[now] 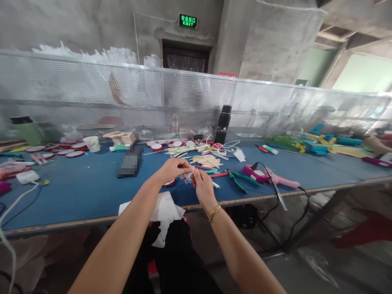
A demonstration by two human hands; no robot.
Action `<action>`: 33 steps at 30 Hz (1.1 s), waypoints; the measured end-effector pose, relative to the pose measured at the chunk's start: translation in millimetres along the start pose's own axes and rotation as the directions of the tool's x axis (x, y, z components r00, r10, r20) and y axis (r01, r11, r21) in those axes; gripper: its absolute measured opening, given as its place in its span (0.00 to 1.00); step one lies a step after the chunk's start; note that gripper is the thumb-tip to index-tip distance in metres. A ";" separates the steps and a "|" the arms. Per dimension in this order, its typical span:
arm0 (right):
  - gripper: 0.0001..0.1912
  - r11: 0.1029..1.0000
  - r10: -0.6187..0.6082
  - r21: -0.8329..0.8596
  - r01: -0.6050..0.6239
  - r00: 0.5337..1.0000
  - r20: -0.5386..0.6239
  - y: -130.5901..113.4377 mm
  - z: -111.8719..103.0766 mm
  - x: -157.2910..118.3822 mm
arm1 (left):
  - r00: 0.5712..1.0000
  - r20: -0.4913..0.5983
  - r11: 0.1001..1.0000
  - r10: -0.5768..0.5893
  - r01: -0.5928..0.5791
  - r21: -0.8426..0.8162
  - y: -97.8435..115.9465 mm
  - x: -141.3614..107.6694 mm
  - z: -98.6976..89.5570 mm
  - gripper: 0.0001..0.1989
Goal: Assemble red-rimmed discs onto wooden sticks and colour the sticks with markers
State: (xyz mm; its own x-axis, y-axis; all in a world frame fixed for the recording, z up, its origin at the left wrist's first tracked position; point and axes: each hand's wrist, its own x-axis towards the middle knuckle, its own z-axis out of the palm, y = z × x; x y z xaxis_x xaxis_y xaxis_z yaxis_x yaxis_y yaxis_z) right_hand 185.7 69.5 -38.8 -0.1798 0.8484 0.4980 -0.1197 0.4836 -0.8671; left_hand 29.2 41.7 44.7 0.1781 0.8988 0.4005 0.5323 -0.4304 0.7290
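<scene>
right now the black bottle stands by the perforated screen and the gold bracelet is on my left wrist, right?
Wrong wrist: the head view shows the gold bracelet on your right one; the black bottle does stand by the perforated screen.

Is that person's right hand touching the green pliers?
Apart. The head view shows blue tabletop between the right hand and the green-handled pliers.

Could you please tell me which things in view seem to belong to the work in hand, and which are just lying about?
Probably in the work:
- small pale piece between the fingers of the left hand and right hand
- colourful bits beneath them
- perhaps the green-handled pliers

Apparently just lying about:
- black bottle
- green bottle
- white cup
</scene>
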 end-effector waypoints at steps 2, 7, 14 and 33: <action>0.21 1.000 -0.004 0.022 0.004 1.000 -0.002 -2.0 -0.8 -0.4 | 1.000 -0.014 1.000 0.006 -0.006 0.022 -0.3 0.3 -0.8 0.12; 0.17 0.995 0.003 0.103 -0.004 1.000 0.007 -7.9 -2.5 -2.5 | 1.000 -0.025 0.999 0.007 -0.006 0.041 1.4 -0.8 -2.5 0.11; 0.22 0.963 0.083 0.260 -0.069 0.996 -0.041 -16.7 -2.6 -1.3 | 0.996 0.070 0.984 -0.053 0.064 -0.163 6.4 -0.7 -1.1 0.12; 0.25 0.920 0.139 0.366 -0.139 0.990 0.027 -18.7 0.2 4.8 | 0.980 0.190 0.961 -0.065 0.113 -0.253 3.2 -1.8 -4.5 0.19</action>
State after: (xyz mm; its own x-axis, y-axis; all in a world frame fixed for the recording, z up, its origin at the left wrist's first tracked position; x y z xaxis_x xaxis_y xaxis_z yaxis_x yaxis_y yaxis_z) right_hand 186.9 64.5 -20.2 -0.2211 0.9013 0.3726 -0.4425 0.2478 -0.8619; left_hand 26.8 38.3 48.8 0.2975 0.9243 0.2392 0.3220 -0.3330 0.8862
